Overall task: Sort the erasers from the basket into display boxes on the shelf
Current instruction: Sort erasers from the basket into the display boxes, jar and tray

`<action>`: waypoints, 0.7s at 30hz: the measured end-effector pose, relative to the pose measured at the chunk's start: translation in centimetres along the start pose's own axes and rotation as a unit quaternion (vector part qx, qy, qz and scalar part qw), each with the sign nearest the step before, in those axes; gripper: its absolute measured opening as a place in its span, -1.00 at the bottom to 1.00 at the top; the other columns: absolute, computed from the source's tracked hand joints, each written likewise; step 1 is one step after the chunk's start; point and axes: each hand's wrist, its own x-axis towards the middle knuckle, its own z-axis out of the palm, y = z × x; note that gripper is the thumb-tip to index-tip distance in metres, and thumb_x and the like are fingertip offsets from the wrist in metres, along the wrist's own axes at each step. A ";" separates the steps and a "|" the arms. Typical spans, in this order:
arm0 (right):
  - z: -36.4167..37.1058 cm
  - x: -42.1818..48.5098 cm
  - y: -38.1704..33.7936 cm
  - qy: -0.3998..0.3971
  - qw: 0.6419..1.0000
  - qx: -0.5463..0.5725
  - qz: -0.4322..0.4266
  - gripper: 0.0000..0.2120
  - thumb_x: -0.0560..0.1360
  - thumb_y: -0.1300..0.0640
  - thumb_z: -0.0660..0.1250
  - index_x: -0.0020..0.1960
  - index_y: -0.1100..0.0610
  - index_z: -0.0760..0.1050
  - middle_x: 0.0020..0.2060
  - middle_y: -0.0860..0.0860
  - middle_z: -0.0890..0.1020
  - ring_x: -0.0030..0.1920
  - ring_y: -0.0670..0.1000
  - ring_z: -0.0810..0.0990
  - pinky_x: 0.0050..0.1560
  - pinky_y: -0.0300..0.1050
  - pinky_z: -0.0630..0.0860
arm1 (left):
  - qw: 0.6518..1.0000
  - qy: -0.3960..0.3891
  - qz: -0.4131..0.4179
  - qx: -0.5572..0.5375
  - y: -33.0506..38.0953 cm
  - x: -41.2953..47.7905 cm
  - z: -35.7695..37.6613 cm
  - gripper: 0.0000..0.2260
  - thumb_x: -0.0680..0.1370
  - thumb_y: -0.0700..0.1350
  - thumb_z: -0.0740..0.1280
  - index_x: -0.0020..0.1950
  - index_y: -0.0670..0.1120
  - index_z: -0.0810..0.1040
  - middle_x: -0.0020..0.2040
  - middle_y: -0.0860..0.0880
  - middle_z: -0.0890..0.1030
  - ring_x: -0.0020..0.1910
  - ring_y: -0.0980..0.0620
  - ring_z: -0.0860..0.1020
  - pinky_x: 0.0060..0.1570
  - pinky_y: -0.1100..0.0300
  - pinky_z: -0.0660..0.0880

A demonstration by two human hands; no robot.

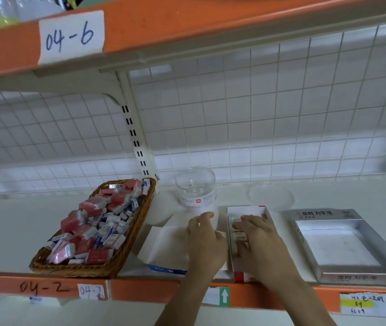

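A wicker basket (126, 257) on the left of the shelf is heaped with several red and blue-white erasers (93, 222). A red-and-white display box (246, 211) stands mid-shelf with a few erasers (239, 236) lined inside. My right hand (261, 241) lies over that box, its fingers spread on the erasers. My left hand (205, 241) rests at the box's left wall, fingers loosely curled, over a blue-and-white open box (163, 248); whether it holds anything is hidden. A silver display box (342, 245) with nothing inside sits to the right.
A clear plastic jar (196, 188) stands behind the boxes, and its clear lid (271, 196) lies to its right. A wire grid backs the shelf (10, 231). The orange front rail (140, 290) carries paper labels. An upper shelf (187, 27) hangs overhead.
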 end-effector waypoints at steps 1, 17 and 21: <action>0.4 0.2 -0.6 -0.008 1.000 0.013 -0.005 -0.60 0.12 0.33 0.52 -0.06 0.11 0.64 -0.08 0.05 0.66 -0.03 0.11 0.62 0.02 -0.12 0.52 | 0.998 -0.015 -0.015 -0.051 0.0 -0.1 -0.1 -0.58 0.57 -0.24 0.20 0.42 -0.01 0.30 0.38 -0.05 0.33 0.36 0.01 0.31 0.36 0.14 0.31; 2.8 2.0 -7.1 -0.074 0.996 0.041 0.009 -0.60 0.23 0.36 0.38 0.03 0.09 0.60 -0.12 0.01 0.62 -0.11 0.04 0.58 -0.18 -0.35 0.29 | 0.976 -0.063 -0.015 -0.206 -1.8 0.7 -4.2 -0.61 0.51 -0.27 0.12 0.19 0.14 0.45 0.17 0.00 0.51 0.15 0.10 0.51 0.18 0.18 0.50; 3.9 2.8 -10.4 -0.064 0.996 0.060 -0.013 -0.62 0.30 0.31 0.34 0.11 0.11 0.54 -0.07 0.02 0.63 -0.08 0.05 0.59 -0.21 -0.32 0.31 | 0.992 -0.007 0.074 -0.106 -3.2 0.9 -8.2 -0.59 0.47 -0.34 0.16 0.17 0.05 0.54 0.15 0.03 0.54 0.15 0.10 0.51 0.17 0.19 0.48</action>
